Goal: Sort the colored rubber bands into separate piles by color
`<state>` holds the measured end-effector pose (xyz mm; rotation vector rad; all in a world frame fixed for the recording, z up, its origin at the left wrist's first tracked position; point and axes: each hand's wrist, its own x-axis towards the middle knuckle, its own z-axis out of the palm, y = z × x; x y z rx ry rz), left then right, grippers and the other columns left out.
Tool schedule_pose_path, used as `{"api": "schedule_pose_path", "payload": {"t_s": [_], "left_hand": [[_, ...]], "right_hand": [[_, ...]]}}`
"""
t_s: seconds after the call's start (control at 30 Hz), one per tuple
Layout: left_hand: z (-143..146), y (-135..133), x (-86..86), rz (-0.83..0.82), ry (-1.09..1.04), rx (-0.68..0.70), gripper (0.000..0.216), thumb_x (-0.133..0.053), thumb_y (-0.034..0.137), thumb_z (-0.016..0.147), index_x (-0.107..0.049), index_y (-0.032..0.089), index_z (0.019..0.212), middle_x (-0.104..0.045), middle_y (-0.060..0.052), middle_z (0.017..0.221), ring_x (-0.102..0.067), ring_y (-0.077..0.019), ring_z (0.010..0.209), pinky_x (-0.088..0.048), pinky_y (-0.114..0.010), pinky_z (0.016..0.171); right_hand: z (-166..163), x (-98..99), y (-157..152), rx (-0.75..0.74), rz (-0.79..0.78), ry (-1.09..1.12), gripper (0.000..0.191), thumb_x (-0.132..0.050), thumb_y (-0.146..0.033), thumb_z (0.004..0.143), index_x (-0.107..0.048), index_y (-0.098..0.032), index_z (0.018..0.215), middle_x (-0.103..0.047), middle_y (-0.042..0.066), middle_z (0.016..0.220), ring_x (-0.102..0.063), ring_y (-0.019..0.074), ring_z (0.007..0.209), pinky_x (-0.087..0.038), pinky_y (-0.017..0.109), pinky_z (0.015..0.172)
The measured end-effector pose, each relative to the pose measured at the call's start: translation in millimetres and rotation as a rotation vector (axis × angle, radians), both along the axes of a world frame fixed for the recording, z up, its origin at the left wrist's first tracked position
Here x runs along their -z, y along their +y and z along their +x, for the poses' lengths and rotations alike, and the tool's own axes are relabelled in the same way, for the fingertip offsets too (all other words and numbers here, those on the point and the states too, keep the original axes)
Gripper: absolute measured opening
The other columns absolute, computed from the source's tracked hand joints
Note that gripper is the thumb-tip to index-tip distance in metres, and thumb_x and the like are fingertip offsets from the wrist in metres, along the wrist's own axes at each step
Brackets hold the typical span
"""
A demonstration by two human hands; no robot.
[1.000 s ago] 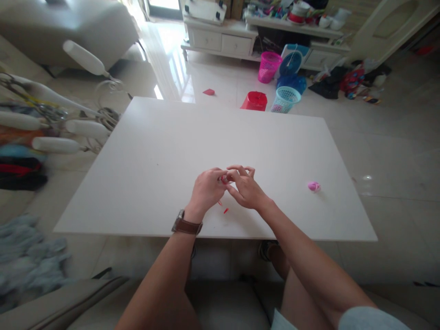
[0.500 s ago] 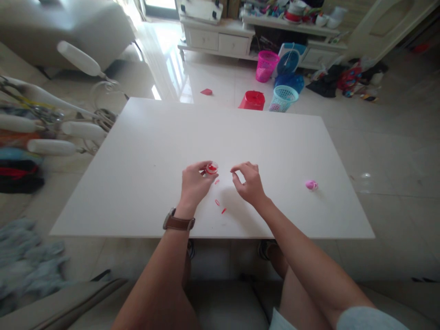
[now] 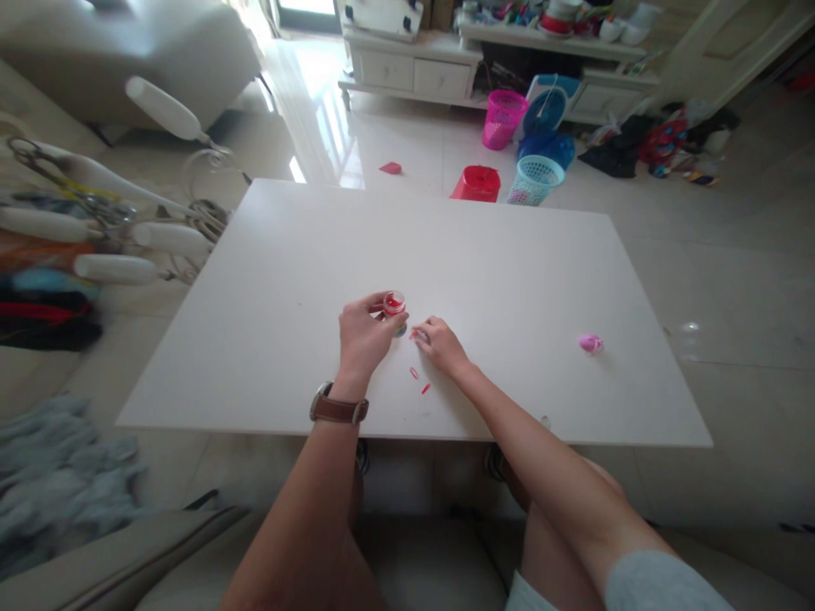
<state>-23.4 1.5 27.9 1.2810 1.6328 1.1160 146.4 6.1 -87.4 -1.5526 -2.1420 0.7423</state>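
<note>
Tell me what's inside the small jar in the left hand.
Red contents show at the top of the small clear jar, too small to identify. The left hand wraps its lower part, so how full it is cannot be seen.

One head-worn camera looks forward and down from above the seated person's lap. The counter (image 3: 509, 255) fills the middle, close; both forearms reach in from below, and the floor and far furniture lie beyond.
</note>
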Motion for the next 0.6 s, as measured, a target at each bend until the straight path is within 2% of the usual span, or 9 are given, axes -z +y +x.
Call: {"api": "schedule_pose_path", "payload": {"t_s": [0.07, 0.13, 0.27, 0.37, 0.5, 0.6], "left_hand": [[-2, -1, -0.5, 0.003, 0.0, 0.014, 0.032, -0.079, 0.021, 0.066, -0.079, 0.016, 0.098, -0.079, -0.005, 0.093, -0.074, -0.0213, 0.091, -0.061, -0.031, 0.082], [-4, -2, -1.5, 0.012, -0.003, 0.021, 0.031, -0.079, 0.021, 0.067, -0.079, 0.016, 0.097, -0.079, -0.005, 0.094, -0.074, -0.0211, 0.092, -0.061, -0.031, 0.082], [-8, -3, -4.5, 0.023, -0.016, 0.002, 0.031, -0.079, 0.021, 0.066, -0.08, 0.016, 0.097, -0.079, -0.005, 0.093, -0.074, -0.021, 0.091, -0.061, -0.03, 0.081], [-10, -4, -5.7, 0.027, -0.021, -0.001, 0.03, -0.079, 0.021, 0.067, -0.08, 0.017, 0.097, -0.079, -0.005, 0.092, -0.074, -0.0212, 0.09, -0.061, -0.03, 0.081], [-9, -5, -5.2, 0.024, -0.024, 0.005, 0.03, -0.079, 0.021, 0.067, -0.08, 0.018, 0.097, -0.079, -0.005, 0.092, -0.074, -0.0217, 0.089, -0.061, -0.031, 0.08], [-7, -5, -4.8, 0.025, -0.021, 0.013, 0.03, -0.079, 0.02, 0.067, -0.079, 0.017, 0.098, -0.079, -0.005, 0.092, -0.074, -0.0219, 0.09, -0.061, -0.032, 0.081]], "right_hand": [[-4, -0.3, 2, 0.024, -0.003, -0.031, 0.012, -0.06, -0.014, 0.095, -0.072, -0.016, 0.095, -0.063, 0.008, 0.101, -0.056, 0.0208, 0.102, -0.045, 0.032, 0.095], [-5, -4.2, 1, 0.008, -0.03, -0.081, 0.014, -0.058, -0.01, 0.094, -0.07, -0.015, 0.089, -0.063, 0.008, 0.1, -0.056, 0.0198, 0.1, -0.044, 0.029, 0.093], [-1, -21.8, -10, -0.15, -0.216, -0.239, 0.015, -0.057, -0.007, 0.088, -0.07, -0.015, 0.086, -0.066, 0.008, 0.098, -0.06, 0.0169, 0.089, -0.043, 0.025, 0.08], [2, -35.9, -21, -0.218, -0.299, -0.344, 0.014, -0.058, -0.015, 0.09, -0.069, -0.016, 0.082, -0.069, 0.009, 0.093, -0.062, 0.018, 0.085, -0.041, 0.026, 0.075], [-9, -43.1, -39, -0.16, -0.296, -0.392, 0.016, -0.064, -0.029, 0.093, -0.069, -0.014, 0.089, -0.072, 0.012, 0.097, -0.066, 0.0207, 0.087, -0.042, 0.027, 0.073], [-21, -40.6, -49, -0.173, -0.266, -0.408, 0.013, -0.06, -0.022, 0.095, -0.069, -0.014, 0.097, -0.072, 0.013, 0.105, -0.067, 0.0212, 0.091, -0.043, 0.027, 0.075]]}}
